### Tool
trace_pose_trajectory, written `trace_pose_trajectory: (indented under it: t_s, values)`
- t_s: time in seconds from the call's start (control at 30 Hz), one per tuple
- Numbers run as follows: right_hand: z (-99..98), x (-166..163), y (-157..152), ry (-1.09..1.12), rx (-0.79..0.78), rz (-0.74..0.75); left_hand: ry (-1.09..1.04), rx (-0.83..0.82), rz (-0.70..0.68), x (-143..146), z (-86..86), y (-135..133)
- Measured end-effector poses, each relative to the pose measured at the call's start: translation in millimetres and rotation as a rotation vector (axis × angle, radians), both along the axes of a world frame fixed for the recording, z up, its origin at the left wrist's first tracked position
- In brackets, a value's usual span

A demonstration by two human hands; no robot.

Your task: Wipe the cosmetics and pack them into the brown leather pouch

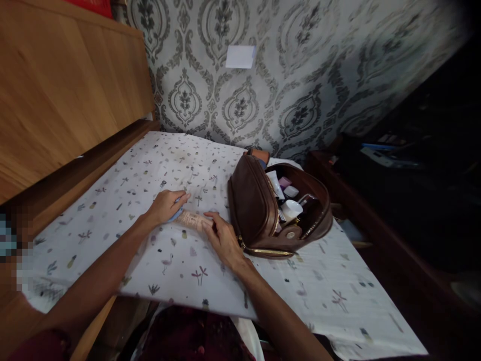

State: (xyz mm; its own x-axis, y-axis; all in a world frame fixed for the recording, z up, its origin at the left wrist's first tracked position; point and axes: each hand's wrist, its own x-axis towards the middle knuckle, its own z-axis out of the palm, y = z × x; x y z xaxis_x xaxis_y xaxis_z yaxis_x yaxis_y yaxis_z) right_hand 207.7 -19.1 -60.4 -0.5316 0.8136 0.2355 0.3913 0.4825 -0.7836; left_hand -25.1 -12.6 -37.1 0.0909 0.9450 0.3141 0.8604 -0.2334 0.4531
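A beige, see-through tube (pixel 192 219) with faint print lies low over the patterned table cover, slanting between my two hands. My left hand (pixel 165 206) is closed around a light blue, cloth-like piece (pixel 175 215) at the tube's left end; its exact kind is hard to make out. At the other end, the fingers of my right hand (pixel 224 239) pinch the tube. Just right of that hand stands a brown leather cosmetic bag (pixel 250 200), unzipped. Inside it are a white jar (pixel 291 209), a white squeeze tube (pixel 275 184) and several other small items.
The table (pixel 158 260) carries a white cover with small printed plants and flamingos. A wooden cabinet (pixel 75 85) rises at the left. Behind is a patterned wall (pixel 240 105) with a white switch plate (pixel 240 56). Dark furniture (pixel 398 215) borders the right.
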Motion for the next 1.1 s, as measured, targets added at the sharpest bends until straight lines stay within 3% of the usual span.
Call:
trace_pose_trajectory:
  t_s: [0.13, 0.23, 0.33, 0.43, 0.57, 0.73, 0.83, 0.93, 1.1]
  values:
    - [0.1, -1.4, 0.2, 0.034, -0.077, -0.017, 0.101, 0.148, 0.041, 22.5, 0.6, -9.3]
    - [-0.1, -2.0, 1.1, 0.072, -0.065, -0.035, 0.074, 0.231, -0.1, 52.3, 0.2, -17.7]
    - [-2.5, -1.9, 3.2, 0.118, -0.06, -0.042, 0.104, 0.213, -0.193, 68.4, -0.1, -19.4]
    - [-6.9, -1.4, 5.7, 0.164, -0.094, -0.028, 0.121, 0.072, -0.108, 54.9, 2.7, -15.0]
    - [-10.2, -2.6, 7.0, 0.231, -0.101, -0.051, 0.146, -0.06, 0.061, 12.5, 9.7, -14.0]
    - [-5.7, -15.4, 0.0, 0.495, -0.172, -0.064, -0.106, 0.011, 0.152, -7.1, 11.9, -24.5]
    - [1.1, -26.1, -7.2, 0.647, -0.283, -0.039, -0.383, 0.031, 0.184, 10.4, 10.4, -29.2]
    - [11.2, -29.5, -14.4, 0.681, -0.285, 0.018, -0.574, -0.02, 0.094, 36.0, 10.8, -33.0]
    - [27.5, -14.2, -22.1, 0.572, -0.224, -0.016, -0.435, 0.092, 0.016, 60.5, 27.0, -42.8]
